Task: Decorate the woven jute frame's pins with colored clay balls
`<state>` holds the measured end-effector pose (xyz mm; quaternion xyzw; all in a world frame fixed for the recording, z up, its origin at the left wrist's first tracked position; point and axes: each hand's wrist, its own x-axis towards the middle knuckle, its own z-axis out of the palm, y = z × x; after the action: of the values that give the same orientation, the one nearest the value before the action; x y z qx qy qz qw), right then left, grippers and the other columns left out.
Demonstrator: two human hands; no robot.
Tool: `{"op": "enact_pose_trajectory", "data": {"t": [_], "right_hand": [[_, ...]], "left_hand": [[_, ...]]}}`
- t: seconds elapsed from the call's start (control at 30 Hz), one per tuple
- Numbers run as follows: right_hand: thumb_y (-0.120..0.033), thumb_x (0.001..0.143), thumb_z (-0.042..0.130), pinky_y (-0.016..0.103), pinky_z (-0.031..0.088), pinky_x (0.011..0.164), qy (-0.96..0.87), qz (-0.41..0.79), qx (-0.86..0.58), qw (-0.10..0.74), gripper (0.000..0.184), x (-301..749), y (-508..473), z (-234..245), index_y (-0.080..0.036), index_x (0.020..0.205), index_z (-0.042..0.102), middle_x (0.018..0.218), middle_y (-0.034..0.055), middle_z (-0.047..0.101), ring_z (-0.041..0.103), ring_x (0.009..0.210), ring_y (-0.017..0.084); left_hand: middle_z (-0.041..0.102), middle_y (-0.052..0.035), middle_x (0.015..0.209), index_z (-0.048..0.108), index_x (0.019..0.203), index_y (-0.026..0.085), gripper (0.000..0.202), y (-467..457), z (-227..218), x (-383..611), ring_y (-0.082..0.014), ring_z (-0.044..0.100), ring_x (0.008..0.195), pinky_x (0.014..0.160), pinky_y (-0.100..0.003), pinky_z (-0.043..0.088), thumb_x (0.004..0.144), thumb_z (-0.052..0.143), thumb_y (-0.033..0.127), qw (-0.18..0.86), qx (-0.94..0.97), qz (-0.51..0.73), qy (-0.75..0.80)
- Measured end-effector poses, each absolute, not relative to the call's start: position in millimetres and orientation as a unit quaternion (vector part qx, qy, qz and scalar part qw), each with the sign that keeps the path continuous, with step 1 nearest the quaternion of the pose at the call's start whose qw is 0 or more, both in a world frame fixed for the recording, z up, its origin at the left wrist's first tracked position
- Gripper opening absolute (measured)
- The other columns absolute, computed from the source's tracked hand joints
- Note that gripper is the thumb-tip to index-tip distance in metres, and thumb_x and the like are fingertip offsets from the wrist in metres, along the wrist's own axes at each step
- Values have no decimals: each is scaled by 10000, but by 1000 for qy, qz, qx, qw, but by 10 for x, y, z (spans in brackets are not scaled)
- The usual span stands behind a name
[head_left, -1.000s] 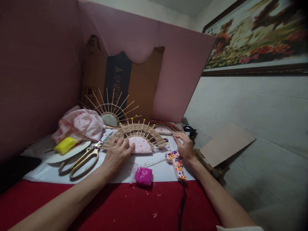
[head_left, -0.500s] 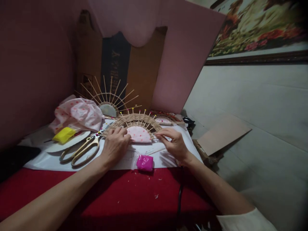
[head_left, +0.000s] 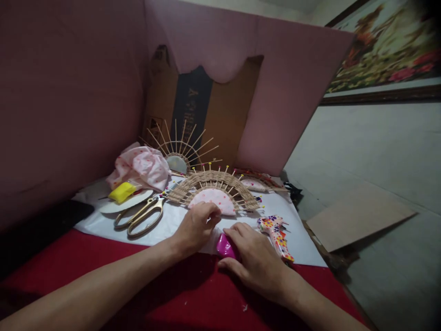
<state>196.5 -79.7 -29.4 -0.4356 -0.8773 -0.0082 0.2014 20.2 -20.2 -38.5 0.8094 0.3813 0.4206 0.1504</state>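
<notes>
Within the last half second the right hand [head_left: 257, 257] has left the right end of the tan woven fan-shaped frame with pin-tipped sticks [head_left: 212, 176] and closed on a shiny magenta plastic-wrapped packet [head_left: 226, 247], fingers over its far right side, thumb at its near side. The left hand [head_left: 196, 230] has come off the frame's left part; its fingers are curled with tips together, near the packet. Whether it holds anything cannot be told. In the inspector's judgement, handling has passed from the frame to the packet.

The frame lies on the far side of both hands, its white half-round cloth panel with pink dots [head_left: 206, 197] partly hidden by the left hand. The packet is at the near edge of the white sheet [head_left: 306, 250]; whether it is lifted cannot be told.

Room is tight on the right, where the flower-patterned glue gun [head_left: 275, 230] sits just beside the right hand. Gold-handled scissors [head_left: 152, 202] lie to the left. The widest room is near, over the red-covered bench [head_left: 193, 287].
</notes>
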Motion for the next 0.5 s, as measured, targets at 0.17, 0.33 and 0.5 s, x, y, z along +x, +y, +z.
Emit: {"op": "enact_pose_trajectory", "data": {"t": [0.17, 0.33, 0.5], "right_hand": [[-259, 768, 669, 431, 490, 723, -856, 52, -431, 279, 263, 1941, -771, -339, -222, 1007, 564, 968, 102, 583, 546, 881, 273], [-171, 788, 639, 431, 465, 829, -803, 77, -420, 415, 376, 1942, -708, -324, -256, 1138, 530, 1046, 80, 586, 534, 975, 259], [-96, 747, 628, 415, 449, 838, -780, 87, -431, 446, 373, 1967, -679, -280, -257, 1073, 541, 1022, 60, 580, 520, 970, 247]], "left_hand": [[611, -15, 701, 604, 818, 155, 75, -216, -337, 209, -136, 529, 642, 607, -265, 421, 796, 533, 149, 220, 773, 437, 403], [584, -4, 680, 584, 811, 152, 125, -255, -231, 223, -132, 532, 630, 586, -258, 428, 807, 508, 250, 412, 670, 491, 375], [570, 11, 674, 604, 757, 154, 166, -347, -140, 229, -108, 493, 602, 563, -233, 409, 791, 568, 312, 465, 665, 477, 338]]}}
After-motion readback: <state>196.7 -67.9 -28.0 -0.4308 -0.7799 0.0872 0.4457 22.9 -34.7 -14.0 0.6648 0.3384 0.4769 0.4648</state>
